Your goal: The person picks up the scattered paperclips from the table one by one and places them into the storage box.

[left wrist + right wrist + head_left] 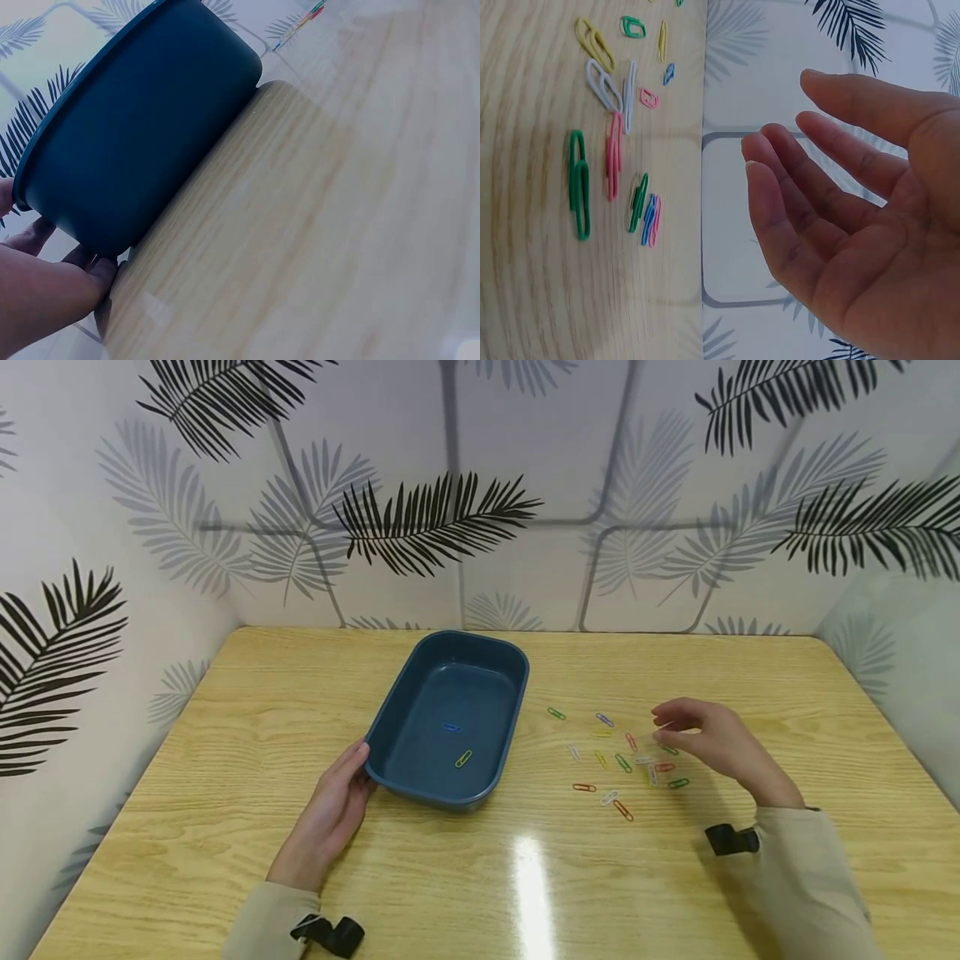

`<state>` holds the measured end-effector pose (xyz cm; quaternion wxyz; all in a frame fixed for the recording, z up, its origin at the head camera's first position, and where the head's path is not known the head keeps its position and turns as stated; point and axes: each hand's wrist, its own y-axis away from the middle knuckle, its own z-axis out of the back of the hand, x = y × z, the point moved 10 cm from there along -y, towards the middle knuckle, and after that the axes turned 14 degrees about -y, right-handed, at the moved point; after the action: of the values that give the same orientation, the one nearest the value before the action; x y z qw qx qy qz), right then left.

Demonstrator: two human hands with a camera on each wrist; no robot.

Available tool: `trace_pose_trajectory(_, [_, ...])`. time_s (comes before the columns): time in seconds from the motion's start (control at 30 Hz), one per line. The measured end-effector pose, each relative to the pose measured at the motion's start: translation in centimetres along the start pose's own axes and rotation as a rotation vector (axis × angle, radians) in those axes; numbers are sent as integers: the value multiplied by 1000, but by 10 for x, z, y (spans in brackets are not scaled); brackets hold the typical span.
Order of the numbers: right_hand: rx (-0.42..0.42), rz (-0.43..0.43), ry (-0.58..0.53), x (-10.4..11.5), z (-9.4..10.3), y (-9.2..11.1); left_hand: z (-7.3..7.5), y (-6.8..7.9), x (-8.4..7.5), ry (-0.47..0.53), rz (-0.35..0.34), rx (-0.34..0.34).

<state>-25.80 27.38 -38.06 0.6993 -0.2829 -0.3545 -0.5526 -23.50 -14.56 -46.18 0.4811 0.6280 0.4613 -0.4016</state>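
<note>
My left hand (330, 814) holds the near left corner of a dark blue plastic bin (390, 783), the thumb at its rim and the other fingers against the outer wall. In the left wrist view, the fingers (94, 274) touch the wall low down, near the table. Inside the bin lie a blue paper clip (452, 727) and a yellow paper clip (463, 759). My right hand (712, 739) hovers over the right side of scattered paper clips, fingers loosely bent and thumb apart. Nothing shows between its fingers (763, 191) in the right wrist view.
Several colored paper clips lie right of the bin, among them a red paper clip (584, 787), a green paper clip (678, 783) and a blue paper clip (604, 720). The wooden table (285, 693) meets a leaf-patterned covering (555, 577) at its back edge.
</note>
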Motion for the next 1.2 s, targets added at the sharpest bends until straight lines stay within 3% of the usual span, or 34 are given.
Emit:
trace_pose_trajectory(0.4, [-56,-90,3,-22,13,-7,2,1,0,-10,-1,2])
trace_pose_trajectory(0.63, [-26,-152,4,-37,11,-11,3,1,0,15,-8,-6])
trace_pose_trajectory(0.83, [17,-144,96,-42,4,-13,2,-2,0,28,-5,-10])
trace_pose_trajectory(1.2, [43,-115,158,-41,-8,-12,1,-1,0,23,6,-14])
